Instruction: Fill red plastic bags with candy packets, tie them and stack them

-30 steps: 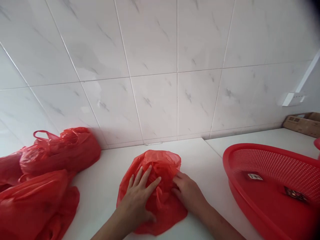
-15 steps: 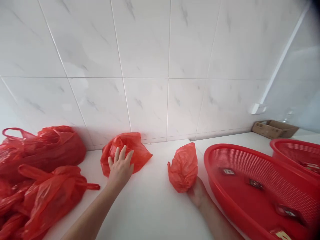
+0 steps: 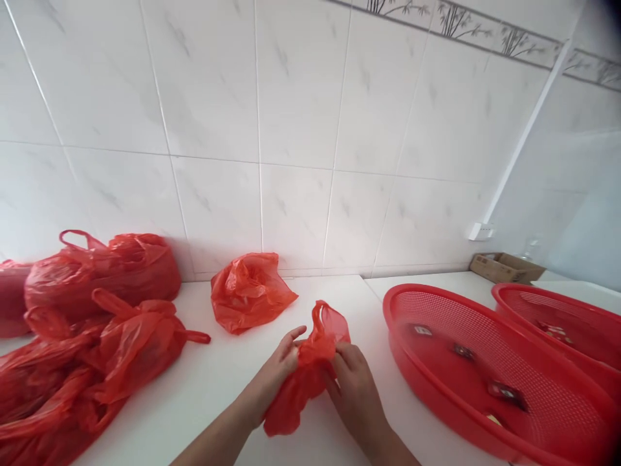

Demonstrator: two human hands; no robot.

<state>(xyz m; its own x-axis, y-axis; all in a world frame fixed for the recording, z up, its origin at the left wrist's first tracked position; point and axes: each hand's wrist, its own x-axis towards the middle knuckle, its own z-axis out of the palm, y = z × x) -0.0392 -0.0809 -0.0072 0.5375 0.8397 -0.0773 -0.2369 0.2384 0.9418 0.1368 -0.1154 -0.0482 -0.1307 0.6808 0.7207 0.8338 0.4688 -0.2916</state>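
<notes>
A crumpled red plastic bag (image 3: 310,362) is held between my two hands above the white tabletop. My left hand (image 3: 286,362) grips its left side, with the thumb toward the top. On the other side my right hand (image 3: 354,382) pinches the bag, and some of its fingertips are hidden behind the film. One handle loop stands up at the top, and the lower part hangs down to the left. Whether anything is inside cannot be seen. Another crumpled red plastic bag (image 3: 250,291) lies by the wall, untouched.
Several filled red bags (image 3: 130,356) are heaped at the left. To the right stands a red mesh basket (image 3: 407,362) with several small packets, and behind it a second red basket (image 3: 514,298). A cardboard box (image 3: 504,266) sits at the far right by the tiled wall (image 3: 301,207).
My left hand has left the bag by the wall and now grips the bag from my right hand. That bag has moved lower, toward me, and its handle loop shows. The view has shifted.
</notes>
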